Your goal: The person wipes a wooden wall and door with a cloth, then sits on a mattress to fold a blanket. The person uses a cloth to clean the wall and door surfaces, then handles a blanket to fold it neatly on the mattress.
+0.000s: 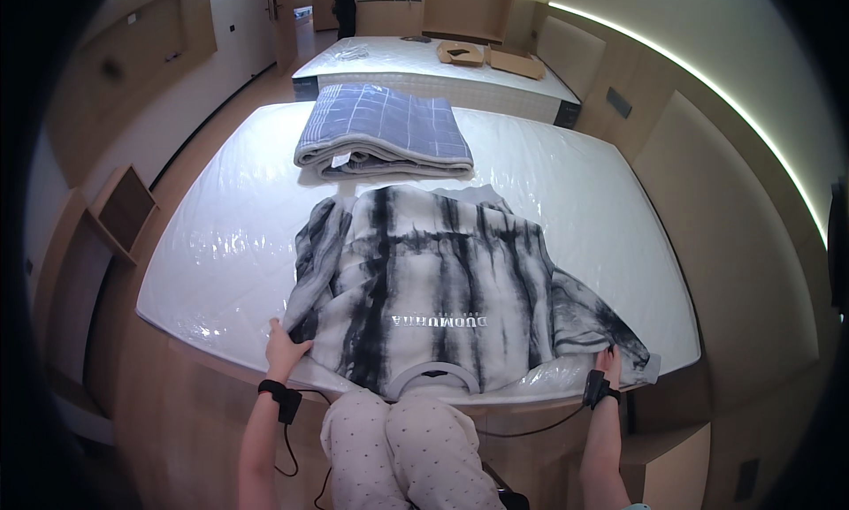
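A black, white and grey tie-dye style sweatshirt (438, 278) lies spread on a plastic-wrapped mattress (219, 218), its grey ribbed collar (434, 372) towards me. Printed lettering on its front reads upside down from here. One sleeve (318, 245) runs away from me along the body; the other (590, 318) slants out to the right, ending in a grey cuff. My left hand (286, 351) touches the garment's left edge, thumb and fingers spread apart. With its fingers at the right sleeve's lower edge near the cuff, my right hand (608, 365) grips the fabric.
A folded blue checked blanket (385, 125) rests beyond the sweatshirt. Farther off, a second mattress (398, 62) carries open cardboard boxes (514, 62). A person (345, 9) stands at the back. Cables (530, 430) hang from both wrist devices beside my knees. Padded wall panels (723, 218) border the right side.
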Demonstrator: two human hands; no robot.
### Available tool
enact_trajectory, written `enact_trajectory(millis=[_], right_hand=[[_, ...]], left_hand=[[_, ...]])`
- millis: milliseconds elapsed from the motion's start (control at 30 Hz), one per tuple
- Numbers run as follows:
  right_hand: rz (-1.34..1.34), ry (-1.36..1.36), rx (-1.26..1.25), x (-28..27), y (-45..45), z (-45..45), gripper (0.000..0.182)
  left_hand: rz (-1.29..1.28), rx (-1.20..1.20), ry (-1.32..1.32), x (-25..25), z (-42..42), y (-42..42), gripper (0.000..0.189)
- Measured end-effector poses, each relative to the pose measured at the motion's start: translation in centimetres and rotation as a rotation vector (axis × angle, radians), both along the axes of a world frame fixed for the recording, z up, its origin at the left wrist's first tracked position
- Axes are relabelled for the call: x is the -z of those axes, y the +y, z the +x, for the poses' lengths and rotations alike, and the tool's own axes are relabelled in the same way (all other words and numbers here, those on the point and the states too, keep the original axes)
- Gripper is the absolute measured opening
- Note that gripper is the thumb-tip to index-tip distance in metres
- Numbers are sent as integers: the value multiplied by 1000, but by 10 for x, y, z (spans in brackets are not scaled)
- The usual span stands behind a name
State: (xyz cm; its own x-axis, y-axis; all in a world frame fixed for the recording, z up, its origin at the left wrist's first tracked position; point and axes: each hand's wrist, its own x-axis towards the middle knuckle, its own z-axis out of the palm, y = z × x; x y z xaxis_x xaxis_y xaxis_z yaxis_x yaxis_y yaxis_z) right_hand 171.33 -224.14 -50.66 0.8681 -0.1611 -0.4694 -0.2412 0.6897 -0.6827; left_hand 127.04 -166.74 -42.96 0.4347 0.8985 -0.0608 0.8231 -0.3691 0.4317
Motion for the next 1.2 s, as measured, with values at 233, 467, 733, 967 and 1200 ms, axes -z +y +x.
enact_trajectory(millis=[233,467,733,967,1200], right_hand=[[136,215,-851,-26,-16,5,55],[-659,-124,283,-11,-23,83,42],[-1058,-966,-276,-169,174,-46,32],[-1937,-1454,-1110,-133,202,-140,68],[-1831,-1313,-941,-75,157,-106,58]], left_hand=[[-380,-262,-435,-3,-18,25,31],[-780,-384,-750,4,-27,27,37],[-750,-348,-728,11,-32,28,29],[171,73,-49,7,-36,49,34],[-241,-172,-280,34,-37,44,29]])
